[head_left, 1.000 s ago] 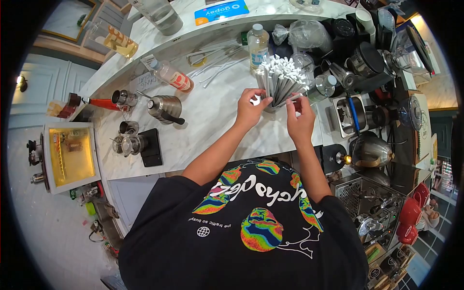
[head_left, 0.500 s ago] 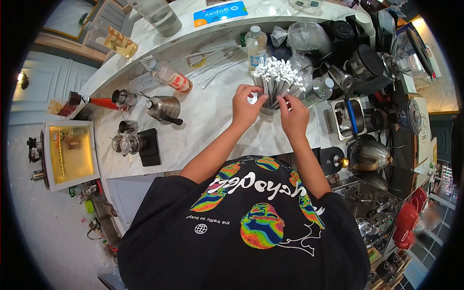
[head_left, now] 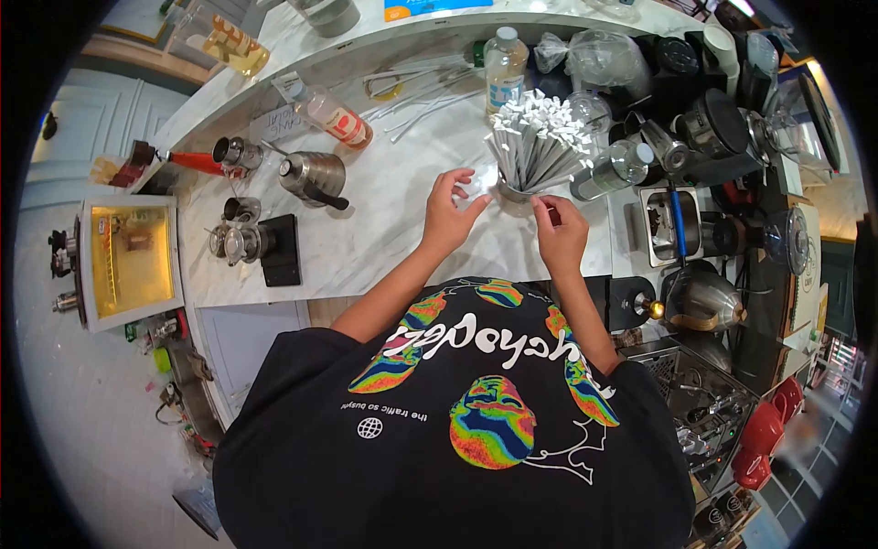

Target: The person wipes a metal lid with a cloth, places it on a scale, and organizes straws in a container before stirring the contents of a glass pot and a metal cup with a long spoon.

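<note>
A metal cup stands on the marble counter, packed with grey paper-wrapped straws that fan out at their white tops. Just left of the cup is my left hand, its thumb and fingers spread with nothing between them. My right hand is at the cup's near right side, its fingers curled and a gap showing beside the thumb. Whether its fingertips touch the cup is hard to make out. Behind the straws stands a clear bottle with a blue label; another clear bottle is to their right.
Loose straws lie at the counter's back. Leftward are a bottle with a red label, a steel gooseneck kettle and a dark flat device. On the right are a steel container and another kettle.
Both hands have come off the straws and moved down towards the cup's base. My left hand has opened away from the cup. The view has shifted slightly.
</note>
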Demonstrator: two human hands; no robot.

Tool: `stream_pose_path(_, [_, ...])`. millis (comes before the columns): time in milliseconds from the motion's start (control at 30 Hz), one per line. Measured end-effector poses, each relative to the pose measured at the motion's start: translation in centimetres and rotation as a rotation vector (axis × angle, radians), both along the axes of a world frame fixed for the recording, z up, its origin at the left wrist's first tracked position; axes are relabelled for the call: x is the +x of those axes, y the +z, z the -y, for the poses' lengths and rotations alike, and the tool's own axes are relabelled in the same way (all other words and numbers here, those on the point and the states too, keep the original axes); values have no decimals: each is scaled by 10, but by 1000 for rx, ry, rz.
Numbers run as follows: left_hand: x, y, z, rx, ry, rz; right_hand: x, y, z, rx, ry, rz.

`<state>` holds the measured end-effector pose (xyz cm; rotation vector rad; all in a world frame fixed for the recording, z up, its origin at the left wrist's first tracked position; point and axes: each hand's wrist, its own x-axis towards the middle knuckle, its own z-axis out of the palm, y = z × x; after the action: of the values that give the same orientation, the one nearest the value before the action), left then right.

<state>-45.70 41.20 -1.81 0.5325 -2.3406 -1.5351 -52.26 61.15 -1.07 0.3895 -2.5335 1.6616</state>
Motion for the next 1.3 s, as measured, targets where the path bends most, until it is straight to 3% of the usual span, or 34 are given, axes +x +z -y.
stream_pose_path(167, [69, -38, 18, 73, 126, 107, 24, -17, 19, -45, 71, 155])
stream_pose_path(367, [133, -49, 43, 141, 277, 171, 54, -22, 57, 16, 285, 242])
stream_pose_path(667, [197, -15, 107, 121, 245, 117, 101, -10, 142, 86, 448, 242])
stream_pose_path(900, [291, 33, 207, 59, 194, 22, 180, 11, 249, 88, 489, 275])
stream_pose_path(1300, [420, 35, 357, 103, 396, -23, 275, 31, 428, -19, 455, 329])
